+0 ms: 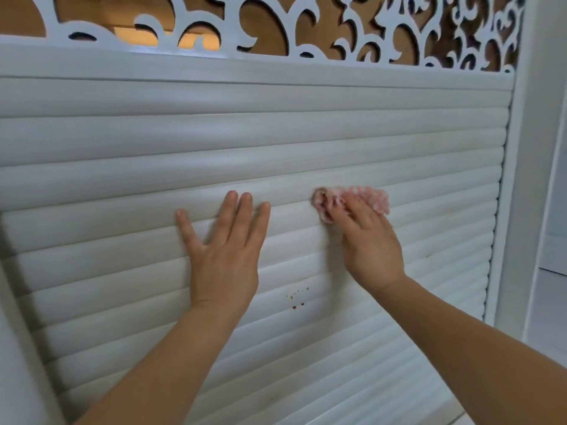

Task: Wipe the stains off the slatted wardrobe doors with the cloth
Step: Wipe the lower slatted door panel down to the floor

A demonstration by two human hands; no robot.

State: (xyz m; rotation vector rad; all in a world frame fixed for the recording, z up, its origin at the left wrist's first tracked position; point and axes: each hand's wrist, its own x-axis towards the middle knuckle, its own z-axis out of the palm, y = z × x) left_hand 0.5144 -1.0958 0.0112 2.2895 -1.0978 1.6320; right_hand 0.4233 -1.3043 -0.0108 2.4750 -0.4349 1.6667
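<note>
Forearms nearest camera, both reaching up to slatted door [122, 142].
Left hand [225, 256]: fingers straight and spread, palm flat against slats, holding nothing.
Right hand [369, 243]: fingers curled over cloth [352, 200], pressing bunched pink-and-white cloth to slat, just right of left hand's fingertips.
Stains [296, 297]: reddish-brown specks on slats between wrists, below both palms, apart from cloth.
Door frame [509, 191]: vertical edge well right of right hand; bare slats between.
Fretwork panel [306, 26]: above both hands, past top rail.
</note>
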